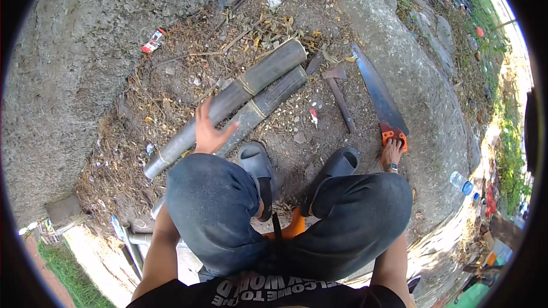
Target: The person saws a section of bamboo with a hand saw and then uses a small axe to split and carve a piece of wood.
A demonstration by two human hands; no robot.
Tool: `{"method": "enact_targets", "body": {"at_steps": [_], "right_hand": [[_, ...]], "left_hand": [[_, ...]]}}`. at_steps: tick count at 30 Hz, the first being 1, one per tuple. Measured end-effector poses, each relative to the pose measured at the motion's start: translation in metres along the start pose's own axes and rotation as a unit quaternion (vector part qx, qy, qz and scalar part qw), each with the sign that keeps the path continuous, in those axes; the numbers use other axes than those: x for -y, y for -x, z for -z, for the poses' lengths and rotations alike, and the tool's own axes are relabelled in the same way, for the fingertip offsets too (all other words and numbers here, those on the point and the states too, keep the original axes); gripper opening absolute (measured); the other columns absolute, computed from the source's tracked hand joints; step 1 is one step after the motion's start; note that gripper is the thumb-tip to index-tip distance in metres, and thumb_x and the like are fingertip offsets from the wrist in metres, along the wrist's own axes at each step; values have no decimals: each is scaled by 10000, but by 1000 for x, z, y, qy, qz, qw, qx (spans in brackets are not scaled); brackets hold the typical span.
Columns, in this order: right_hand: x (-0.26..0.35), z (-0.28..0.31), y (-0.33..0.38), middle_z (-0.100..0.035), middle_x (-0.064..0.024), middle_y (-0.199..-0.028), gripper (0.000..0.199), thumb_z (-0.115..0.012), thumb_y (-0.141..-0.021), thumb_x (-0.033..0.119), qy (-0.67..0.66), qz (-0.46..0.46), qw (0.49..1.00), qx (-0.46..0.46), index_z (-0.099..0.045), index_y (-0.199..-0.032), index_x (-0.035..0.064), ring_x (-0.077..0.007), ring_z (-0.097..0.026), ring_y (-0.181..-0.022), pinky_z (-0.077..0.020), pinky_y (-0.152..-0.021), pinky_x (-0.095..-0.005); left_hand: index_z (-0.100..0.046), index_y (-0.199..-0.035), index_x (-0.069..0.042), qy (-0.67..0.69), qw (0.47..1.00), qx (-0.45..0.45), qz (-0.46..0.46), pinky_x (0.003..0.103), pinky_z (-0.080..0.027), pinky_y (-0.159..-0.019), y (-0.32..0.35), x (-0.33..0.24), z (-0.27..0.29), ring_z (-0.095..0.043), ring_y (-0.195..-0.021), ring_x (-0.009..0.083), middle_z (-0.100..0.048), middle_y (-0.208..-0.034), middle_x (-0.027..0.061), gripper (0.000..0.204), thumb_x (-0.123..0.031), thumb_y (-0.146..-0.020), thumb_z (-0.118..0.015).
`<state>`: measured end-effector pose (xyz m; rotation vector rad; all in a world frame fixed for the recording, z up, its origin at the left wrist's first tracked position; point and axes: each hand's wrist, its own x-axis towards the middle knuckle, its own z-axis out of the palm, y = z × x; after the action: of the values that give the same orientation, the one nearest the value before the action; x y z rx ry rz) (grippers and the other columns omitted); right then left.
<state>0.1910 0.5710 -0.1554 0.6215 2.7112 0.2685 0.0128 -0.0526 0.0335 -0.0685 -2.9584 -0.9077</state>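
Two bamboo poles [278, 67] lie side by side on the ground, slanting up to the right, with ringed nodes along them. My left hand [210, 131] is over the poles with its fingers spread, gripping nothing; whether it touches them I cannot tell. Off to the right, my right hand [391, 154], with a watch at the wrist, is closed on the orange handle of a handsaw [379, 92]. The saw's toothed blade points away from me, along the foot of a rock. Between saw and bamboo lies a hatchet [341, 100] with a dark handle.
Large grey rocks rise on the left [63, 80] and right [422, 97]. My feet wear grey slides [341, 163]. Dry leaves and chips litter the dirt. A red and white packet [153, 41] lies near the left rock, a plastic bottle [461, 182] at the right.
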Motion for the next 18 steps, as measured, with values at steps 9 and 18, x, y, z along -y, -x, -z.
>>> {"method": "enact_targets", "body": {"at_steps": [9,18], "right_hand": [[-16,58,65,-691,-145,-1208,309,-629,-921,69,-285,81,937,-182,-661,-1227,36,-342,-619,-1227,-415,-1116,-572],[-105,155,170,-749,-83,-1018,269,-747,-912,48,-624,-5,776,-95,-713,-1155,-64,-139,-702,-892,-563,-779,-290]], "left_hand": [[-271,-1647,-70,-238,941,230,76,558,-385,-1207,-77,75,-33,-444,-1471,427,-403,-1619,261,1158,-607,-796,-844],[-392,-1592,-46,-274,946,158,67,501,-507,-1105,11,62,16,-548,-1387,400,-581,-1465,267,980,-530,-855,-822]]}}
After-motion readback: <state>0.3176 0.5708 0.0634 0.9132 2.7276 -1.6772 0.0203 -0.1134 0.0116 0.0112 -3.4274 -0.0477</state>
